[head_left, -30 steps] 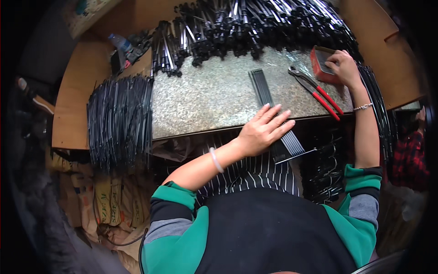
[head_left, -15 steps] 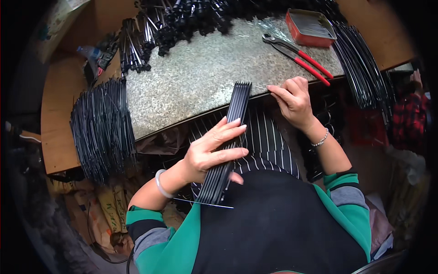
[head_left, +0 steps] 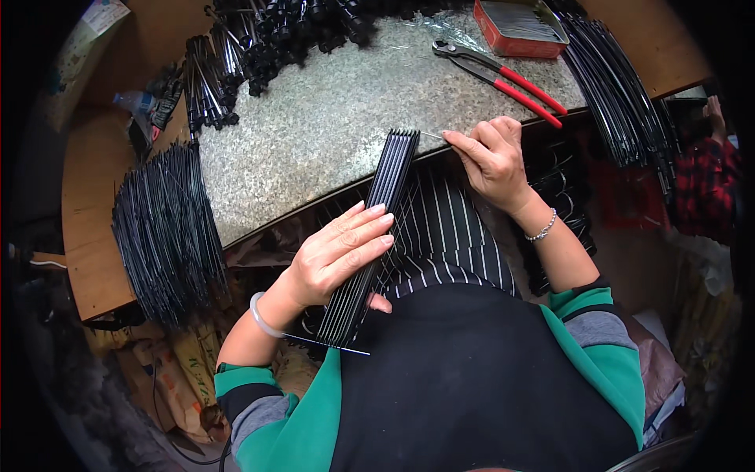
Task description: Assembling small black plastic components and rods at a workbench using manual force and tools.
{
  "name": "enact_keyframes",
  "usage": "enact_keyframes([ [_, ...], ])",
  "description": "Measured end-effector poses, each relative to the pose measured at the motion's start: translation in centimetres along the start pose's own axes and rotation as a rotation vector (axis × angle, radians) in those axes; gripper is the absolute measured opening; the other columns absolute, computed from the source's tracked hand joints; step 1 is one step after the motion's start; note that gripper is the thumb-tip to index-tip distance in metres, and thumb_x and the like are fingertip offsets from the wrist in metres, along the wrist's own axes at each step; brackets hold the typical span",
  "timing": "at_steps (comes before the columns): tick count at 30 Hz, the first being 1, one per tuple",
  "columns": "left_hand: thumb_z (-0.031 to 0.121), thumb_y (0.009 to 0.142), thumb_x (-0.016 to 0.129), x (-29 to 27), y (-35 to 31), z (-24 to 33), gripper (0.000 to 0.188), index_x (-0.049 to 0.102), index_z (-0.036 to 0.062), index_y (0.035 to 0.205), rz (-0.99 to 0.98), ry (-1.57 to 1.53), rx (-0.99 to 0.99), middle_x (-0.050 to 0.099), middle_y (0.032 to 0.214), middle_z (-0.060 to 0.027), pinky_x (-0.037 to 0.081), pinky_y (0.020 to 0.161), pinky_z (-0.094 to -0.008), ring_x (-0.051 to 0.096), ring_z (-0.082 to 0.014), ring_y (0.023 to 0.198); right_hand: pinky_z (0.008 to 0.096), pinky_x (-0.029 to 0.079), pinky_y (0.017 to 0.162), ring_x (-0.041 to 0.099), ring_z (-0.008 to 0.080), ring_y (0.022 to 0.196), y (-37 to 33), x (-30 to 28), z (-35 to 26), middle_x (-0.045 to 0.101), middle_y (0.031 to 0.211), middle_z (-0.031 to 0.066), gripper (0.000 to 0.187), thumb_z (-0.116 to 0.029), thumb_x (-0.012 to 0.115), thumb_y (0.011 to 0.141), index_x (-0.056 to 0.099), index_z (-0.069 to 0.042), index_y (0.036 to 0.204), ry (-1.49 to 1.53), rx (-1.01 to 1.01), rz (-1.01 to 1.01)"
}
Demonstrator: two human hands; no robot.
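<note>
A flat row of slim black ribs (head_left: 393,165), like umbrella ribs, slants from my lap up to the front edge of the worktop. My left hand (head_left: 334,256) is closed around its middle, with the fingers across the top and the thumb beneath. At the lower end, a thin wire (head_left: 355,351) sticks out sideways past the ribs. My right hand (head_left: 494,164) pinches another thin piece of wire (head_left: 432,136) between thumb and forefinger. The wire's tip is at the upper rib ends; whether it has entered them I cannot tell.
Red-handled pliers (head_left: 511,85) and a red tin (head_left: 519,39) of thin wires lie on the speckled worktop (head_left: 314,134). Dark rib bundles hang over its left (head_left: 169,236) and right (head_left: 617,86) ends. Black-tipped metal rods (head_left: 208,86) crowd the back. Another person's checked sleeve (head_left: 704,189) shows at right.
My left fingers, spread before, now lie together over the ribs. The wire in my right hand is closer to the rib ends. The whole view has shifted slightly.
</note>
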State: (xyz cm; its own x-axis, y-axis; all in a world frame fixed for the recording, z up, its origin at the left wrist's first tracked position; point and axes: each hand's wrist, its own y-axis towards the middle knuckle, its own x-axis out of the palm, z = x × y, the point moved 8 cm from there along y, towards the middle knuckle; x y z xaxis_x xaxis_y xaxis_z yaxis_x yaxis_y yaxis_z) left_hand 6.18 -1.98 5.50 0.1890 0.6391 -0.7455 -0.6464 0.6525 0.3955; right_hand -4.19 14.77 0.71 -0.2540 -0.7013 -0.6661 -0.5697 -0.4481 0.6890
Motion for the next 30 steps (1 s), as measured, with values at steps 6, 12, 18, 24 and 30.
enact_keyframes([
  [6, 0.049, 0.062, 0.072, 0.0, -0.2, -0.1, 0.071, 0.058, -0.0041, 0.106, -0.017, -0.015, 0.023, 0.058, 0.111, -0.024, 0.04, 0.095, -0.0493, 0.054, -0.0388, 0.109, 0.0323, 0.032, 0.073, 0.045, 0.017, 0.064, 0.2, 0.2, -0.4, 0.045, 0.065, -0.0007, 0.023, -0.007, 0.066, 0.073, 0.067, -0.013, 0.095, -0.011, 0.01, -0.014],
  [12, 0.045, 0.066, 0.07, 0.3, -0.8, -0.4, 0.065, 0.058, -0.0021, 0.109, -0.049, -0.036, 0.034, 0.056, 0.113, -0.0244, 0.04, 0.095, -0.0492, 0.053, -0.0394, 0.11, 0.0322, 0.032, 0.073, 0.044, 0.017, 0.064, 0.0, 0.3, -0.2, 0.045, 0.065, -0.0011, 0.025, -0.007, 0.066, 0.072, 0.068, -0.014, 0.096, 0.012, -0.007, -0.026],
  [18, 0.045, 0.07, 0.069, 0.4, -1.0, -0.5, 0.064, 0.056, -0.0018, 0.111, -0.101, 0.01, 0.053, 0.055, 0.115, -0.025, 0.039, 0.096, -0.0504, 0.051, -0.0405, 0.112, 0.0326, 0.031, 0.074, 0.044, 0.0166, 0.065, 0.1, 0.4, -0.1, 0.044, 0.065, -0.0014, 0.027, -0.007, 0.067, 0.071, 0.068, -0.015, 0.097, 0.026, 0.0, -0.033],
  [24, 0.044, 0.072, 0.067, 0.7, -1.3, -0.5, 0.06, 0.057, 0.0008, 0.112, -0.133, -0.003, 0.058, 0.054, 0.116, -0.025, 0.038, 0.096, -0.0506, 0.05, -0.0406, 0.113, 0.0326, 0.031, 0.075, 0.044, 0.0165, 0.065, 0.1, 0.5, -0.4, 0.044, 0.065, -0.0014, 0.029, -0.006, 0.067, 0.07, 0.068, -0.015, 0.097, 0.028, -0.011, -0.036],
  [30, 0.043, 0.07, 0.067, 0.4, -1.0, -0.3, 0.057, 0.06, 0.0028, 0.11, -0.088, -0.05, 0.034, 0.054, 0.118, -0.0239, 0.04, 0.096, -0.0483, 0.051, -0.0382, 0.113, 0.0328, 0.032, 0.078, 0.044, 0.0163, 0.066, -0.1, 0.6, -0.7, 0.044, 0.066, -0.0016, 0.032, -0.004, 0.066, 0.069, 0.067, -0.015, 0.099, 0.03, -0.037, -0.02],
])
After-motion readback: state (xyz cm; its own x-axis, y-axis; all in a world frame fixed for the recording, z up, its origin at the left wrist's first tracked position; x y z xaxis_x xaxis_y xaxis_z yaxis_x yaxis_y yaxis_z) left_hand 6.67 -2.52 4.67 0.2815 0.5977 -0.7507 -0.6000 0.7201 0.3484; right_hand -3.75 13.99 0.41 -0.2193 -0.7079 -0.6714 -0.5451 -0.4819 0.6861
